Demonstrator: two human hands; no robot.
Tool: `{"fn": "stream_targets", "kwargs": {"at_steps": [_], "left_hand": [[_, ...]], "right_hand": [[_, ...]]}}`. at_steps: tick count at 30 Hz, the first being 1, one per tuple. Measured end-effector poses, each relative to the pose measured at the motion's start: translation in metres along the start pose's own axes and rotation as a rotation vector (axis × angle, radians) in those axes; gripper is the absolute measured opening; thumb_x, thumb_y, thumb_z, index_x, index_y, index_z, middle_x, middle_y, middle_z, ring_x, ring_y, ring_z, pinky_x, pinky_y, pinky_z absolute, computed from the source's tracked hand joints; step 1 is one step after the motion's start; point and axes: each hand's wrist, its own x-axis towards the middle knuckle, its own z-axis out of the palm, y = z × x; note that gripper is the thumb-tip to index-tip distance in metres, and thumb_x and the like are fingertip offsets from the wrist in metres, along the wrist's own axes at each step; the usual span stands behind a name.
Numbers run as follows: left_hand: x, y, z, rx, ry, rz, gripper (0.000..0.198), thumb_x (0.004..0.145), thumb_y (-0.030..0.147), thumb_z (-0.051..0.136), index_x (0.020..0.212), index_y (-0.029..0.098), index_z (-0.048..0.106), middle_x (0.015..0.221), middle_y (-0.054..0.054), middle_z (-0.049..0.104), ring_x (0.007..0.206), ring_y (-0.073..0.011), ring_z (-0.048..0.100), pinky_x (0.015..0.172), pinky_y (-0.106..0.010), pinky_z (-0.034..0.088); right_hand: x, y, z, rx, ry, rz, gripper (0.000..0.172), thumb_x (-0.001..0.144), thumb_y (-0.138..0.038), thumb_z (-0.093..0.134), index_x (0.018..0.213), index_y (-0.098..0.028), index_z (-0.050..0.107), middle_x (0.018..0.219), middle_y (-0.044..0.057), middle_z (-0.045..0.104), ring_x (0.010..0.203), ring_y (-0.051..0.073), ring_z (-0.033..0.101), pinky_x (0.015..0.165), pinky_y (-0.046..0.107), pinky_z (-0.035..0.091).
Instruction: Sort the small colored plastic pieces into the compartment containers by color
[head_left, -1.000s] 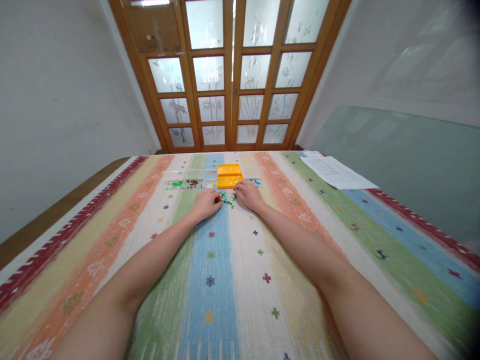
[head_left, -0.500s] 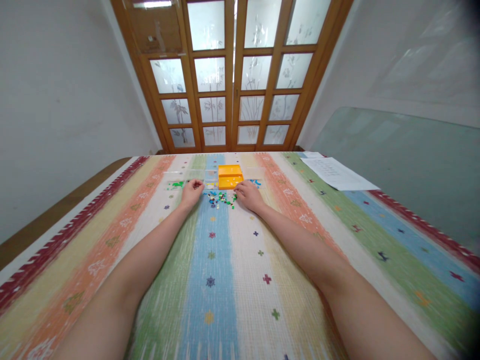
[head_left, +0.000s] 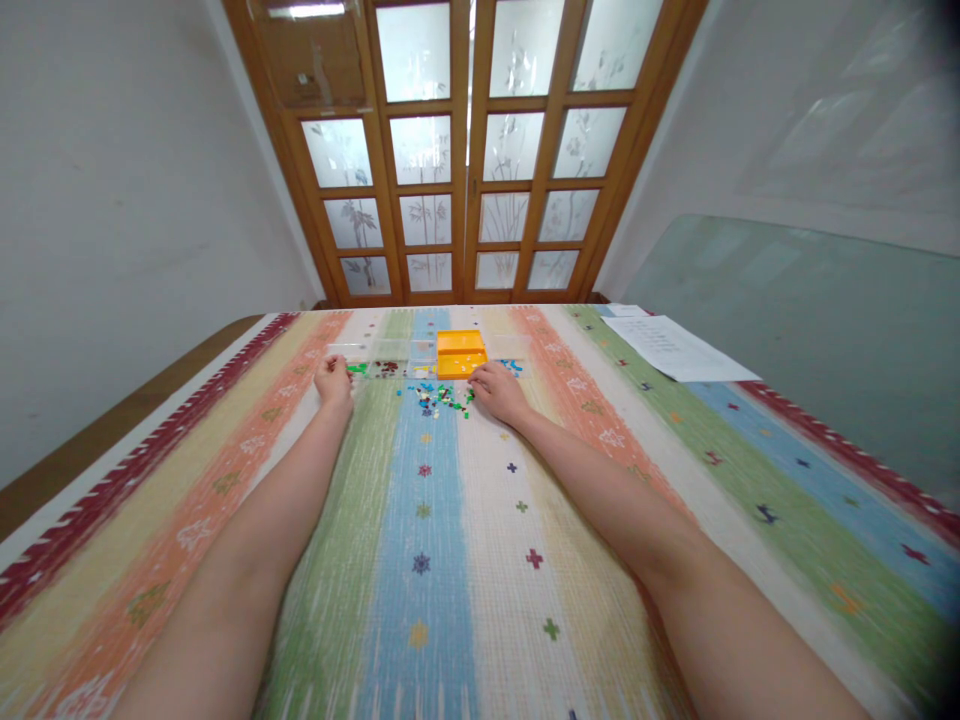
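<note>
A wide lane of striped tablecloth [head_left: 457, 540] lies open between the left forearm [head_left: 281, 510] and right forearm [head_left: 600, 485], up to the scattered small pieces [head_left: 441, 396]; behind these, the orange box [head_left: 460, 362] and clear plastic tray [head_left: 382, 350] (see-through, easily missed) bar the way.

The left hand [head_left: 332, 380], at nine o'clock, covers that end of the clear tray [head_left: 384, 350]; whether its fingertips pinch anything is too small to tell, likewise for the right hand [head_left: 496, 390] near centre. The loose pieces [head_left: 441, 395] are too tiny for shapes. Print on the paper [head_left: 679, 348], at three, is unreadable. Edges cut the left arm [head_left: 232, 570] towards seven, the right arm [head_left: 660, 540] towards five, the doors [head_left: 455, 150] at twelve.
</note>
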Motion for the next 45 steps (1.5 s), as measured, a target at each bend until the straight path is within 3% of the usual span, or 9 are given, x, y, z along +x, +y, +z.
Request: {"fn": "stream_targets", "kwargs": {"at_steps": [6,10,14,18,25,35,45], "left_hand": [[-0.007,0.009,0.002,-0.001,0.05,-0.048,0.03,0.084,0.021,0.057,0.114,0.018,0.059,0.082,0.003,0.06,0.051,-0.0064,0.05,0.052,-0.018,0.037],[-0.016,0.014,0.004,0.102,-0.001,0.042,0.028,0.081,0.019,0.058,0.108,0.019,0.063,0.078,0.003,0.06,0.057,-0.0107,0.054,0.057,-0.021,0.042],[-0.03,0.016,0.009,0.234,-0.263,0.216,0.014,0.08,0.019,0.061,0.089,0.02,0.071,0.082,-0.001,0.068,0.07,-0.0163,0.059,0.068,-0.025,0.046],[-0.046,0.017,0.013,0.408,-0.574,0.445,0.014,0.083,0.021,0.062,0.087,0.022,0.075,0.088,-0.004,0.073,0.076,-0.0195,0.061,0.077,-0.031,0.048],[-0.061,0.022,0.016,0.633,-0.836,0.654,0.014,0.085,0.025,0.064,0.09,0.023,0.077,0.093,-0.007,0.07,0.083,-0.024,0.061,0.083,-0.038,0.048],[-0.076,0.027,0.022,0.789,-0.931,0.827,0.022,0.092,0.025,0.059,0.101,0.021,0.078,0.099,-0.009,0.069,0.099,-0.0261,0.061,0.094,-0.04,0.048],[-0.084,0.031,0.023,0.847,-0.971,0.901,0.024,0.094,0.023,0.056,0.103,0.021,0.079,0.106,-0.009,0.071,0.105,-0.0263,0.061,0.098,-0.042,0.05]], "right_hand": [[0.0,0.001,0.0,-0.004,0.003,0.003,0.019,0.099,-0.021,0.058,0.097,-0.02,0.077,0.105,0.01,0.072,0.103,0.025,0.06,0.094,0.039,0.044],[0.0,0.001,0.001,-0.001,0.004,0.0,0.02,0.099,-0.022,0.057,0.097,-0.02,0.077,0.104,0.01,0.071,0.102,0.025,0.06,0.093,0.038,0.044],[-0.001,0.002,0.001,0.001,0.002,0.001,0.019,0.099,-0.023,0.058,0.098,-0.021,0.077,0.104,0.01,0.071,0.102,0.025,0.06,0.093,0.038,0.044],[0.0,0.003,0.002,0.0,0.0,0.002,0.019,0.099,-0.021,0.058,0.099,-0.021,0.077,0.104,0.01,0.071,0.102,0.025,0.06,0.094,0.039,0.045],[0.0,0.002,0.001,0.0,-0.012,0.006,0.02,0.099,-0.022,0.057,0.099,-0.02,0.077,0.105,0.01,0.071,0.103,0.025,0.06,0.094,0.039,0.045],[0.0,0.002,0.001,0.005,-0.01,0.0,0.02,0.1,-0.022,0.057,0.099,-0.019,0.077,0.104,0.01,0.071,0.103,0.025,0.06,0.094,0.038,0.044],[0.0,0.006,0.003,0.028,0.002,-0.011,0.018,0.097,-0.016,0.06,0.101,-0.021,0.077,0.106,0.01,0.072,0.104,0.025,0.06,0.094,0.038,0.044]]}}
